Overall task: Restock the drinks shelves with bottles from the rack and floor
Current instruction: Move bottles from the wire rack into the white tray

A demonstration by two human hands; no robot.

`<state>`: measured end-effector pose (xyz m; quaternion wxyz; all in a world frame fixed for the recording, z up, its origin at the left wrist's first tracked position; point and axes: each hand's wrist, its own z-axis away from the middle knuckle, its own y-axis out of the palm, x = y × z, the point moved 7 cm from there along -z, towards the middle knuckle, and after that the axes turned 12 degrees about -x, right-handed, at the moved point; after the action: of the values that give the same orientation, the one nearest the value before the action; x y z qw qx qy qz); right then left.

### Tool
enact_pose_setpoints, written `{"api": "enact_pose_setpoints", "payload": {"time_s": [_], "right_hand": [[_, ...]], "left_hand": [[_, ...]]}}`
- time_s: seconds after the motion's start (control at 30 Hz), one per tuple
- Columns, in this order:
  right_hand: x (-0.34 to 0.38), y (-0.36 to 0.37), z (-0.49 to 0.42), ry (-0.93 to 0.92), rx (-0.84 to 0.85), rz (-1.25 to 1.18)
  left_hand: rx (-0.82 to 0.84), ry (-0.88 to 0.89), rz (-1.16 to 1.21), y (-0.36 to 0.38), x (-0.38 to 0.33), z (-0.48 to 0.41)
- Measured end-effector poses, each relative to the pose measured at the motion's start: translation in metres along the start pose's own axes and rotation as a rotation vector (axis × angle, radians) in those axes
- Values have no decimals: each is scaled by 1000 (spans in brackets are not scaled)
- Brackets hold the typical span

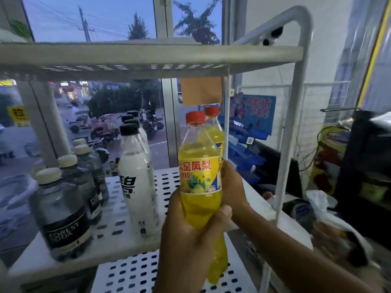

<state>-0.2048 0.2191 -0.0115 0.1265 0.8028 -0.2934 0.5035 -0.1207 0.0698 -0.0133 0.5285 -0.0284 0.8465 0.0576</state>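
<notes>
Left hand (190, 233) grips yellow bottle (198, 172) low, upright, cap up, at shelf's (167, 182) front-right edge, bare spot dead ahead, right of white bottle (137, 176); right hand (232, 185) curled at its label, hold can't tell.

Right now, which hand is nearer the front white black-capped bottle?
Left. The left hand grips the yellow bottle just right of the white bottle; the right hand lies farther right.

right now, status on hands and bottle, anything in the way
Left hand grips front yellow bottle low. Right hand curled behind it by rear yellow bottle, grip hidden. White bottles close on left.
</notes>
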Motion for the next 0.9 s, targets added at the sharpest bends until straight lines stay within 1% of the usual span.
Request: {"api": "enact_pose_setpoints", "payload": {"time_s": [0.13,0.23,0.3,0.53,0.63,0.8,0.9], "right_hand": [[13,-64,40,-150,-80,-53],[20,-108,70,-201,-121,-48],[17,-141,89,-211,-162,-37],[-15,-256,141,-105,-354,149],[-32,-303,166,-44,-442,234],[-52,-360,209,80,-695,398],[-74,-375,239,178,-820,485]], "left_hand": [[62,-21,62,11,-8,15],[69,-79,104,25,-10,38],[112,-105,113,39,-11,59],[315,-145,106,106,2,125],[447,-188,112,143,19,152],[689,-256,95,195,51,192],[850,-280,92,212,75,215]]}}
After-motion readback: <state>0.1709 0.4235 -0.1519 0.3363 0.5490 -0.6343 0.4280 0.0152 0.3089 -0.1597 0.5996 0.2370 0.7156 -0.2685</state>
